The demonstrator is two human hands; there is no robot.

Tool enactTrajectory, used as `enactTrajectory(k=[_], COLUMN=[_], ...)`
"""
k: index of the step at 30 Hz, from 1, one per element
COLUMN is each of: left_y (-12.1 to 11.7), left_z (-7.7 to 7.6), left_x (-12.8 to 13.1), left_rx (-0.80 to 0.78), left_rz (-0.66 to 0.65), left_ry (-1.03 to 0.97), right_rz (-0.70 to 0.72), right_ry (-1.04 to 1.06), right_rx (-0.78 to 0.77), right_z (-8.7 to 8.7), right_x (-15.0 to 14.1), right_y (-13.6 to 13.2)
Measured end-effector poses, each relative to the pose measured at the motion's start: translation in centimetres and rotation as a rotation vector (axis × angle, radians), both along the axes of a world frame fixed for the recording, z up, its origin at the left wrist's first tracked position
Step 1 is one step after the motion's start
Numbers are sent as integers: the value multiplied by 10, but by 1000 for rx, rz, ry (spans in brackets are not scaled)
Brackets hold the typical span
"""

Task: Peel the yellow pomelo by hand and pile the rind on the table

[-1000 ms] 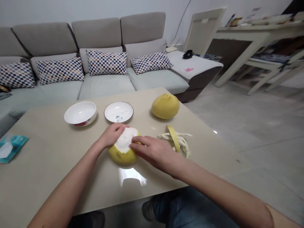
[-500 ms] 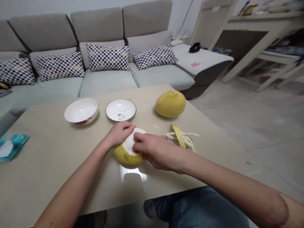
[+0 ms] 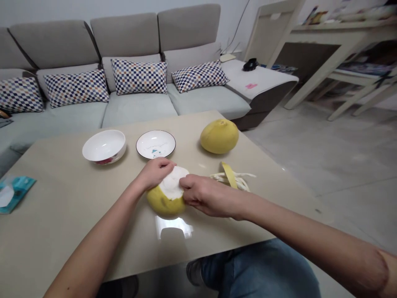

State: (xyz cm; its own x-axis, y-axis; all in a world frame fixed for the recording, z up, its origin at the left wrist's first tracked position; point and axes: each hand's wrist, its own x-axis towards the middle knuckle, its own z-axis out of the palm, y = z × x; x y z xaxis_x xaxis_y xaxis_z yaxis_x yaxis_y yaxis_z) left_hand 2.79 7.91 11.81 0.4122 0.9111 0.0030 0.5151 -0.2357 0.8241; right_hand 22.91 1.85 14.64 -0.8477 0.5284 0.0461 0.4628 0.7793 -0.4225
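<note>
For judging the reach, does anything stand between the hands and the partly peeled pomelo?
Nothing does: the left hand and the right hand both directly touch the white pith of the partly peeled pomelo.

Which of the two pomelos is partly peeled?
The pomelo under the left hand and right hand, white pith bared; the other pomelo keeps its whole yellow rind.

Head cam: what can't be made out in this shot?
Head view only:
- Pomelo: left hand and right hand hide the peel edge under the fingers.
- Plate: print too small to read.
- Black object on the sofa arm: too small to identify.
- Teal packet: label blurred, too small to read.
</note>
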Motion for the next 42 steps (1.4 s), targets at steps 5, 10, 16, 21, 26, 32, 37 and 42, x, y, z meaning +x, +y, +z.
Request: enactTrajectory(k=[5,10,16,21,26,32,37,42], left_y=[2,1,-5,-16,-25,-32,-33,-35], left_z=[0,-1,0,-1,-1,1,-1,0], left_x=[-5,-7,-7,-7,-4,6,11,15], left_rx=[-28,-32,-4,72,149,206,228,243], left_rz=[13,21,60,97,117,134,141,137], left_ry=[-3,1,12,22,53,116,143,169], right_rz=[-203,-498,-779,-806,-793,-799,-769,-740], right_ry=[260,339,220,100,-126,-341,-353,-320], right_rx=[-50,16,-40,-1,65,1,42,69], right_z=[-17,-31,-29,-24,-10,2,-3,-5], right_x=[0,-12,-15,-16,-24,-34,-25,-13], right_y=[-14,-27,-31,-36,-38,-33,-28,-24])
